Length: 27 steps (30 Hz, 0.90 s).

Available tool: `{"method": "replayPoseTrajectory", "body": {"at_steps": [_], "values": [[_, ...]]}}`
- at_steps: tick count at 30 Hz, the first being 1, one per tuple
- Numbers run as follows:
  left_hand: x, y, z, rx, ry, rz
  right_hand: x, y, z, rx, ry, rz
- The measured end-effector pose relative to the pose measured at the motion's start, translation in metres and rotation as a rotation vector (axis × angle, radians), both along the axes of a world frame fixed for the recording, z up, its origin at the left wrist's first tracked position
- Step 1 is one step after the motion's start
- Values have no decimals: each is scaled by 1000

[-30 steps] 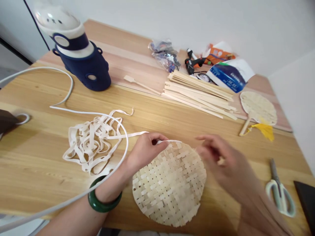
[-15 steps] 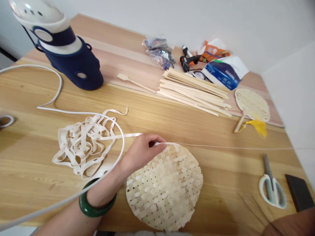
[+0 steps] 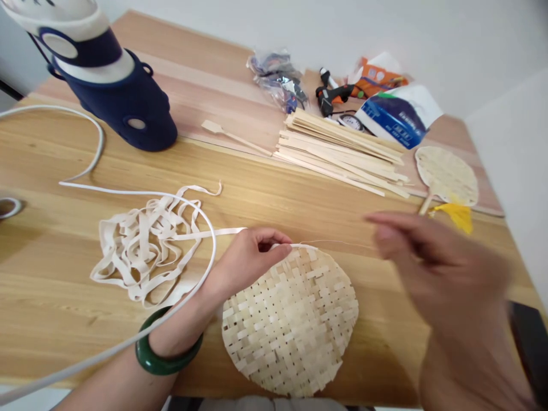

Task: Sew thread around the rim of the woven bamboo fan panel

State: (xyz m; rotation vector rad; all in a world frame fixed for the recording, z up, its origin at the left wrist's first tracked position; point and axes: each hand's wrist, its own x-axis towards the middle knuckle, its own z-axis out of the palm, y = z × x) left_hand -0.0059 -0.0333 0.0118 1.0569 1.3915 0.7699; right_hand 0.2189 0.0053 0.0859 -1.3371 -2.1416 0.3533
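Note:
My left hand (image 3: 252, 257) pinches the upper edge of a round, flat woven disc (image 3: 291, 325) of pale strips. A cream fabric tape (image 3: 231, 232) runs under my left fingers and lies along the disc's rim. From that rim a thin white thread (image 3: 329, 242) trails slackly rightward to my right hand (image 3: 432, 262). Raised to the right of the disc, my right hand is blurred, thumb and forefinger pressed together; what is between them is too small to make out. The tape's loose heap (image 3: 148, 245) lies left of my left hand.
A white cable (image 3: 201, 208) loops over the tape heap and crosses my left forearm. Behind are a navy bottle (image 3: 128, 108), thin wooden strips (image 3: 342, 154), a glue gun (image 3: 331, 97) and a blue packet (image 3: 391, 123). A finished fan (image 3: 447, 174) and dark flat object (image 3: 528, 342) lie right.
My right hand has come up from the lower right corner toward the disc, now covering the scissors. The thread, stretched straight before, has gone slack. My left hand keeps its pinch.

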Motion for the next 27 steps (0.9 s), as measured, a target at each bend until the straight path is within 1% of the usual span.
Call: {"method": "replayPoseTrajectory", "body": {"at_steps": [2,5,7,9,11,13,18,21,25,27], "values": [[0,0,-2,17,-4,-7,-22,-14,-16,-68,-31,113],[1,0,-4,28,2,-11,-39,-29,-37,-138,-42,177],[0,0,-6,22,4,-13,-40,-34,-46,-112,-63,194],[0,0,-7,19,1,-14,-38,-36,-52,-50,-84,210],[0,-1,-8,23,4,-14,-36,-37,-54,6,-99,215],[0,-1,-8,26,17,-10,-36,-37,-55,23,-113,206],[1,-1,-7,32,21,-7,-38,-37,-55,6,-106,176],[1,-1,-7,35,22,-2,-37,-36,-57,-23,-110,184],[1,0,-8,42,24,10,-36,-35,-58,6,-116,199],[1,0,-9,39,21,7,-35,-35,-58,-17,-119,211]]}}
